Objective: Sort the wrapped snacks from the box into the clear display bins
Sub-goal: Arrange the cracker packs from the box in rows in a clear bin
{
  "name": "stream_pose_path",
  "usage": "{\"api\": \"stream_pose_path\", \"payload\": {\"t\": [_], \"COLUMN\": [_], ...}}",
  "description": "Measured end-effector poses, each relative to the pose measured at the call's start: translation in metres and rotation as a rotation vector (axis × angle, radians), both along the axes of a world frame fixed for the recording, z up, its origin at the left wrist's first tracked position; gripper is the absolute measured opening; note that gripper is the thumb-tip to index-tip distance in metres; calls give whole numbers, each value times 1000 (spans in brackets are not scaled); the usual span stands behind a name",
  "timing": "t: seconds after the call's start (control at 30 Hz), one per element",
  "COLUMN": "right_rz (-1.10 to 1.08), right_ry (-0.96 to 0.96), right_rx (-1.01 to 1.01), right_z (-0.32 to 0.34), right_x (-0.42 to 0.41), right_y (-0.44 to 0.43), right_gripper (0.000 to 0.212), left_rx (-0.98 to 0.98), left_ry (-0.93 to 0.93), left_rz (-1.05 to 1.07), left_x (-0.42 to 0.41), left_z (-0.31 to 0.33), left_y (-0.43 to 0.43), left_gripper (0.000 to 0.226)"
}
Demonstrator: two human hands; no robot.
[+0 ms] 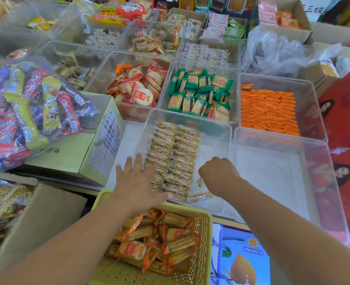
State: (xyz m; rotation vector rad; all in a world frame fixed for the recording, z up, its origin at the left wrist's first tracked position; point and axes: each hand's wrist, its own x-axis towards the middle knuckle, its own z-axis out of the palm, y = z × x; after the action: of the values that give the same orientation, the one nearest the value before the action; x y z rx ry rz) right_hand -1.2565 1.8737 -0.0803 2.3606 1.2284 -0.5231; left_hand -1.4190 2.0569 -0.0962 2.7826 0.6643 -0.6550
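- Left hand (135,182) lay flat, fingers spread, pressed against the left flank of the packet rows (174,157) in the near clear bin (215,149).
- Right hand (219,171) hung inside the same bin, right of the rows, fingers curled under. A small packet (200,181) showed just beneath it, but I could not tell whether it was pinched.
- A loose packet (200,196) lay at the bin's near edge, out of line.
- My reading of progress: two packed columns filled the bin's left half, while its right half was bare. The neighbouring bin (272,177) looked empty.
- The yellow basket (202,227) below the arms held many orange-wrapped snacks (159,243). I judged plenty left to sort.
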Motion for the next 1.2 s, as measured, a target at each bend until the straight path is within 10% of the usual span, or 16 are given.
{"api": "stream_pose_path", "payload": {"t": [0.4, 1.2], "right_rz": [-99, -204], "right_ry": [385, 457], "right_rx": [-138, -212], "right_z": [-53, -37], "right_x": [0, -23], "right_y": [9, 9], "right_gripper": [33, 27], "left_rx": [7, -86], "left_ry": [172, 89], "left_rz": [-118, -119], "left_x": [-8, -16], "left_z": [-19, -1], "left_y": [9, 12], "left_gripper": [149, 129]}}
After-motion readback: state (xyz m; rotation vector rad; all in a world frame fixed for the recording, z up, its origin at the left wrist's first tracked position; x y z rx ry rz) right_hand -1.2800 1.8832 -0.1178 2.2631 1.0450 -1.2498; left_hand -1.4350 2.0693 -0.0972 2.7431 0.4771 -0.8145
